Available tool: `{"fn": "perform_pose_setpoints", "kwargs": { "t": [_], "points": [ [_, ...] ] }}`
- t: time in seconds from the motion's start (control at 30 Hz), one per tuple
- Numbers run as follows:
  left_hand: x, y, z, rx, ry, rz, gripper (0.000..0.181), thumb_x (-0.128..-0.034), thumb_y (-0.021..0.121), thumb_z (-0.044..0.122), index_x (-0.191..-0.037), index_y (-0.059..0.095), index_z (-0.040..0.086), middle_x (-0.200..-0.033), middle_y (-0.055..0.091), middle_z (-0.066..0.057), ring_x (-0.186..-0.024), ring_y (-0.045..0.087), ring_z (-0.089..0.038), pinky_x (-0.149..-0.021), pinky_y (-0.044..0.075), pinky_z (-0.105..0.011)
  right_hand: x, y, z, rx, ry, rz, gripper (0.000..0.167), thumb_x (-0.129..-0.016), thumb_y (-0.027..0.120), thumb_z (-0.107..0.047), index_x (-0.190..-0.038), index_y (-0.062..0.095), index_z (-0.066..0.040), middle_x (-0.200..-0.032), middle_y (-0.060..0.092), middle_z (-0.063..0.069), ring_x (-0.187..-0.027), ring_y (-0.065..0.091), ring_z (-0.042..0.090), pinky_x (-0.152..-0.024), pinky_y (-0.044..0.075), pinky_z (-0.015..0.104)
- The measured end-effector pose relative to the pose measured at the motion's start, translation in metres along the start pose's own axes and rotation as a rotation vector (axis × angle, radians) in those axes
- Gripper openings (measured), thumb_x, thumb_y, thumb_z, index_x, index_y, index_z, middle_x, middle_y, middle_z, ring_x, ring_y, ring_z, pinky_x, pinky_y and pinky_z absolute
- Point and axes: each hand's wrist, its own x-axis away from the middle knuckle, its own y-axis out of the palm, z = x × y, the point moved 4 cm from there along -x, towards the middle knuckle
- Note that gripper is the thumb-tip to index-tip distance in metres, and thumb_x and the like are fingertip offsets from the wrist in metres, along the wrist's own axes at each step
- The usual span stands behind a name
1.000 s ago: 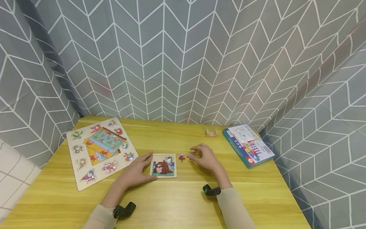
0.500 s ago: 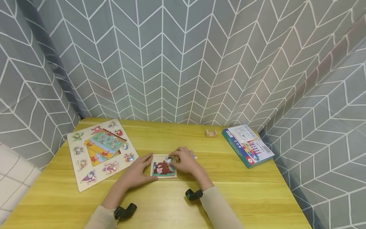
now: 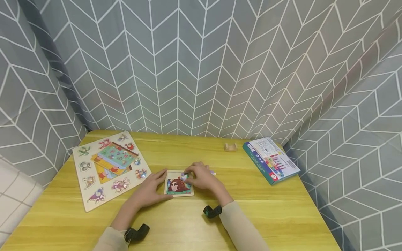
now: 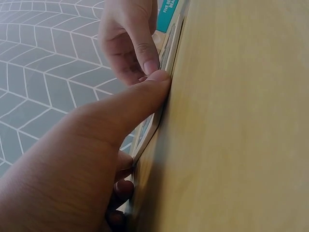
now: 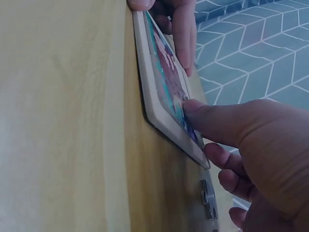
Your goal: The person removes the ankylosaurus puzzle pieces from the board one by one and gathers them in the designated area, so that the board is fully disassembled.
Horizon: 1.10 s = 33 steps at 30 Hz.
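A square wooden puzzle board [image 3: 179, 196] with a brown hedgehog picture lies flat on the table. My left hand [image 3: 150, 191] holds its left side, the thumb along the near edge and a finger at the far left corner. From the right, my right hand [image 3: 202, 177] reaches over the far right corner, thumb and index finger pinching a light puzzle piece [image 3: 184, 176] at the picture's surface. In the right wrist view the thumb of my right hand [image 5: 260, 150] touches the picture. A loose piece [image 3: 213, 172] shows partly beyond the right hand.
At the left, a large animal puzzle board [image 3: 89, 195] bears several colourful picture boards [image 3: 117, 157]. A small wooden block [image 3: 230, 147] stands near the table's back edge. A flat printed box [image 3: 271, 160] lies at the right, and a patterned curtain [image 3: 176, 69] hangs behind.
My right hand has moved left from the loose pieces onto the puzzle board's far right corner, and has stayed there over the last half second. My left hand has kept its place.
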Motion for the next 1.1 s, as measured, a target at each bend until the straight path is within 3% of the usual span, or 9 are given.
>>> {"fn": "perform_pose_setpoints", "kwargs": {
  "t": [0.3,0.5,0.9,1.1],
  "points": [
    [0.0,0.0,-0.002,-0.009,0.006,0.011,0.104,-0.0874,0.081,0.061,-0.161,0.041,-0.001,-0.17,0.037,-0.016,-0.15,0.039,-0.047,-0.118,0.039,-0.065,0.0,-0.001,-0.003,0.027,-0.041,0.011,0.031,-0.1,0.077,-0.032,-0.126,0.076,-0.015,-0.127,0.07,0.003,-0.121,0.056,0.025,-0.092,0.033,0.039],
    [0.0,0.001,-0.001,-0.006,0.007,0.01,0.104,-0.0875,0.081,0.061,-0.161,0.041,-0.001,-0.17,0.036,-0.016,-0.151,0.038,-0.047,-0.118,0.038,-0.065,0.011,-0.01,0.005,0.004,-0.058,0.075,0.031,-0.1,0.077,-0.026,-0.127,0.075,-0.01,-0.124,0.07,0.005,-0.115,0.056,0.025,-0.09,0.03,0.041],
    [0.001,0.0,0.0,0.001,-0.007,0.006,0.105,-0.0875,0.08,0.062,-0.162,0.039,0.0,-0.171,0.034,-0.015,-0.152,0.036,-0.047,-0.12,0.036,-0.064,0.06,-0.043,0.08,-0.058,0.129,0.241,0.028,-0.098,0.078,-0.019,-0.123,0.075,-0.008,-0.124,0.069,0.01,-0.119,0.058,0.032,-0.096,0.037,0.051],
    [0.0,0.001,0.0,0.005,-0.005,0.008,0.106,-0.0871,0.081,0.062,-0.162,0.039,0.0,-0.171,0.035,-0.015,-0.152,0.036,-0.046,-0.12,0.036,-0.064,0.071,-0.048,0.098,-0.072,0.164,0.242,0.029,-0.098,0.077,-0.018,-0.124,0.075,-0.007,-0.128,0.069,0.013,-0.123,0.058,0.034,-0.099,0.038,0.053]
  ]
}}
